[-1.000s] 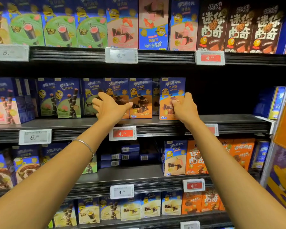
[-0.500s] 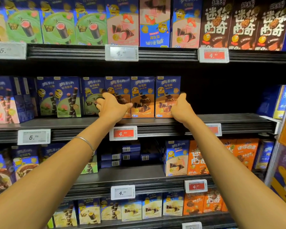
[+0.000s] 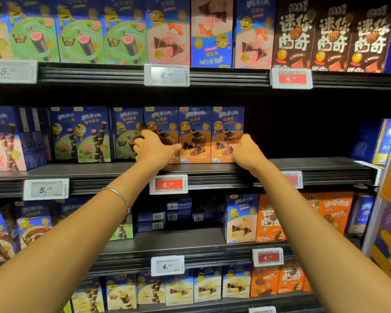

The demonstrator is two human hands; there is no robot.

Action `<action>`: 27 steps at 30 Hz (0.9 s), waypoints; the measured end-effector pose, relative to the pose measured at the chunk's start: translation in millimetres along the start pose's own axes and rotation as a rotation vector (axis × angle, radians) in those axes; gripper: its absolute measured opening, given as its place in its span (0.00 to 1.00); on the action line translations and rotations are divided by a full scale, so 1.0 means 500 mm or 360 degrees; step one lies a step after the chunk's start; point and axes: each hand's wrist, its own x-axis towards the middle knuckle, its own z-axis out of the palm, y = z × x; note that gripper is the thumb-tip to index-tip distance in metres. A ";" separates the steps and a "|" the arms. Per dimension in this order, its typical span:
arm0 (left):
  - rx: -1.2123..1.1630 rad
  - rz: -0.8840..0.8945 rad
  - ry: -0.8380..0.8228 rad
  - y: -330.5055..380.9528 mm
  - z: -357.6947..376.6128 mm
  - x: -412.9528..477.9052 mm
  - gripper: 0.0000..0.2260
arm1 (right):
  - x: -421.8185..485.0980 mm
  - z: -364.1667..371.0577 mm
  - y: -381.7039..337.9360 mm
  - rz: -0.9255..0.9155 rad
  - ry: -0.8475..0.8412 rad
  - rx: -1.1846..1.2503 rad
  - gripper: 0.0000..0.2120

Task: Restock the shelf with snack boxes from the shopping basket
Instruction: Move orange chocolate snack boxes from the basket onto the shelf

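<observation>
On the dark shelf (image 3: 314, 164), above the red tag (image 3: 168, 184), my left hand (image 3: 155, 147) and right hand (image 3: 248, 154) clasped three glossy upright cardboard boxes (image 3: 195, 132) from both ends.

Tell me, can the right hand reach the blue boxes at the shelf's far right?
Probably yes. The right hand is at the last orange box, and the shelf between it and the blue boxes looks bare, so nothing blocks it.

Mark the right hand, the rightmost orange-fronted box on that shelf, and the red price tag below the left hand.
right hand (image 3: 250, 154): head view, back of hand.
rightmost orange-fronted box (image 3: 227, 120): head view, upper front face.
red price tag (image 3: 168, 184): head view, red panel.
</observation>
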 end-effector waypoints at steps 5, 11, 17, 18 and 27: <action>-0.0068 -0.0007 -0.0020 0.001 -0.004 -0.005 0.48 | 0.003 0.000 0.003 0.0015 0.0012 0.0087 0.13; -0.0410 -0.0050 -0.0016 0.002 -0.023 -0.009 0.42 | -0.009 -0.008 -0.006 0.0053 0.0145 0.0365 0.13; -0.0861 0.0108 0.0046 -0.010 -0.064 -0.044 0.41 | -0.090 -0.028 -0.034 -0.0141 0.0358 0.0717 0.26; -0.0918 0.0150 0.0072 -0.011 -0.072 -0.058 0.41 | -0.110 -0.029 -0.038 -0.0185 0.0373 0.0774 0.25; -0.1599 0.0585 -0.0011 -0.231 -0.062 -0.332 0.24 | -0.393 0.088 0.110 -0.0316 0.0178 0.1299 0.16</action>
